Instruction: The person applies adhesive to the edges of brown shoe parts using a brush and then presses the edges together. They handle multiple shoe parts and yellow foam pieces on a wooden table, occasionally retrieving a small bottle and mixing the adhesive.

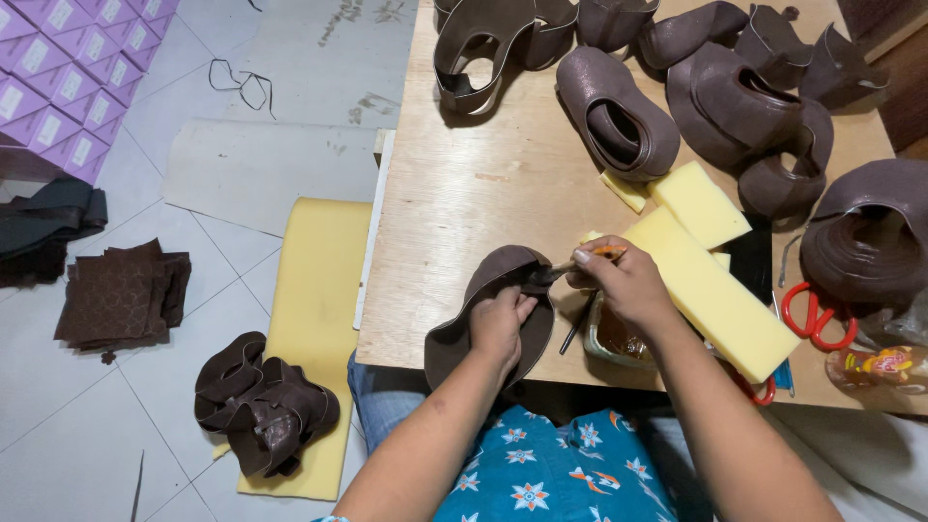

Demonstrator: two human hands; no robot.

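Left hand (500,327) fingers clamped on brown shoe upper (488,314), right hand (623,283) pinching brush (580,263) at table edge (406,350).

Brown shoe upper (488,290), yellow foam (710,295) (floral teal shirt (541,474))

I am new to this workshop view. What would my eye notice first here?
The left hand holds a brown shoe upper at the wooden table edge, while the right hand brushes it. Long yellow foam blocks lie just right; more brown uppers crowd the far side.
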